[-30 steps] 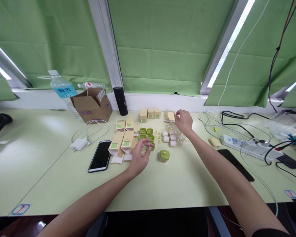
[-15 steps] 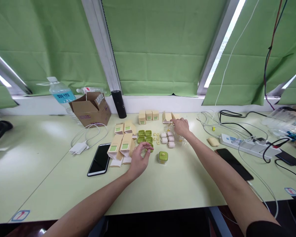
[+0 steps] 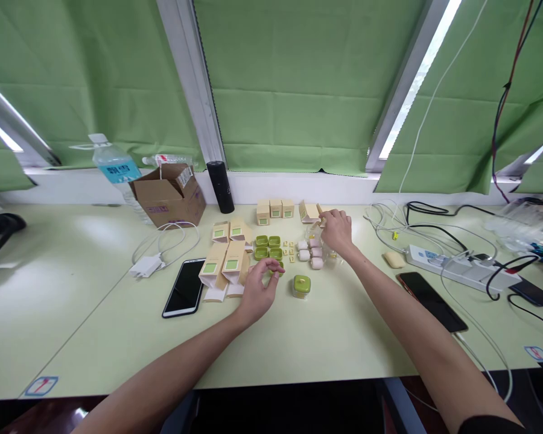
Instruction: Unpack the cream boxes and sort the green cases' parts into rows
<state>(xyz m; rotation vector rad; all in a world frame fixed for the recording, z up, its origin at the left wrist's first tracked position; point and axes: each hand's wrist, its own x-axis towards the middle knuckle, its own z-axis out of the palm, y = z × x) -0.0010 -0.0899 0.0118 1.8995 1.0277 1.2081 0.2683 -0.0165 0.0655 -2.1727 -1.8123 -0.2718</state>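
Note:
My left hand [image 3: 260,290] hovers over the front of the green square lids [image 3: 275,253], thumb and fingers curved and apart with nothing visible between them. It partly hides the nearest lid. At the back right, my right hand [image 3: 337,231] has its fingers bent together beside small clear containers [image 3: 330,254] and a beige box [image 3: 308,211]. What its fingertips pinch is hidden or too small to make out. Between the hands lie small yellow-green pieces [image 3: 292,259] and several pale pink rolled pieces [image 3: 317,263]. A clear jar with a green lid [image 3: 301,286] stands in front.
Beige cartons [image 3: 212,266] stand left of the lids, with small boxes [image 3: 276,208] behind. A phone [image 3: 184,288], charger [image 3: 147,265], cardboard box [image 3: 174,199] and black cylinder [image 3: 221,187] lie leftward. On the right are another phone [image 3: 432,301], a power strip [image 3: 461,268] and cables.
My right hand's fingers have curled in from a stretched reach at the back boxes and clear containers. My left hand stays almost in place. The view has shifted slightly.

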